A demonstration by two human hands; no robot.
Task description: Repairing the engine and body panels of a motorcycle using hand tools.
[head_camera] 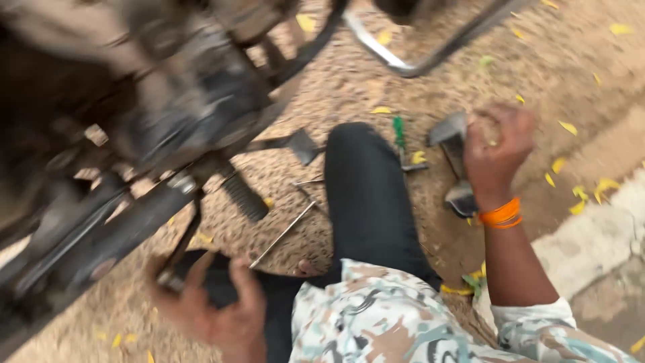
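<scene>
While the right hand (496,149), wrist bent at centre right, curls its fingers shut over a grey metal part (451,138) on the sandy ground (349,87), the left hand (213,306), lower left, spreads wide against the motorcycle (154,114) underside.

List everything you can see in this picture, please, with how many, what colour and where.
motorcycle underside: one, dark grey and blurred, upper left
footpeg: one, black, below the engine
chrome bar: one, silver, top centre
thin metal rod: one, silver, on the ground beside the knee
screwdriver: one, green handle, on the ground right of the knee
metal part: one, grey, under the right hand
fallen petals: many, yellow, scattered on the sandy ground
trouser leg: one, black, centre
wristband: one, orange, right wrist
left hand: bottom left, by a dark object
right hand: curled over the metal part
</scene>
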